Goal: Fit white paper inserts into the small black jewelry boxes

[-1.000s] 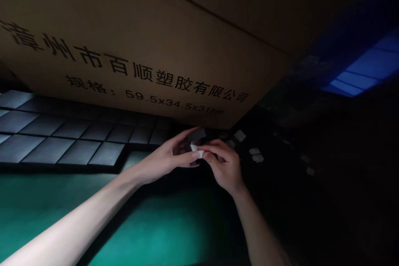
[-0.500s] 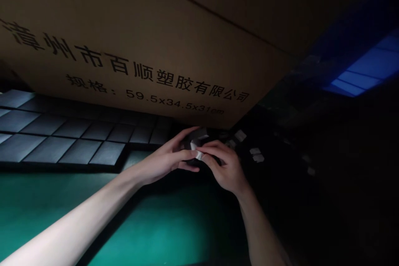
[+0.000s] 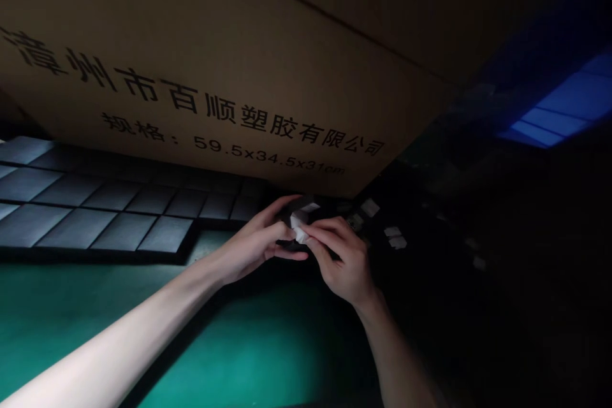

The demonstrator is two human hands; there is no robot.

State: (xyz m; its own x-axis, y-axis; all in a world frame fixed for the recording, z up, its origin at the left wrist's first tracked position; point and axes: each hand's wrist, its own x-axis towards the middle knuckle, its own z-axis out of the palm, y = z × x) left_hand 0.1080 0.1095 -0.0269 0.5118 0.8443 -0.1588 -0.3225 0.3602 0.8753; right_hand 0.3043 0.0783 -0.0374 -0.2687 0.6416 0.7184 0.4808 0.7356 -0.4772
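Note:
My left hand (image 3: 258,241) curls around a small dark box-like thing (image 3: 312,207), with its thumb against a folded white piece that looks like paper (image 3: 300,234). The fingertips of my right hand (image 3: 345,258) pinch that white piece from the right. Both hands meet just in front of the big carton. Shadow and fingers hide most of the dark thing, so its full shape cannot be made out.
A large printed cardboard carton (image 3: 215,64) stands behind my hands. Rows of dark square boxes (image 3: 115,233) lie at left on the green tabletop (image 3: 239,350). Small whitish pieces (image 3: 396,237) lie in the shadow at right. A blue lit surface (image 3: 554,115) shows farther off.
The white piece has shifted slightly left and looks more crumpled or folded. My left thumb has bent back a little, and my right fingertips have moved slightly left with the piece.

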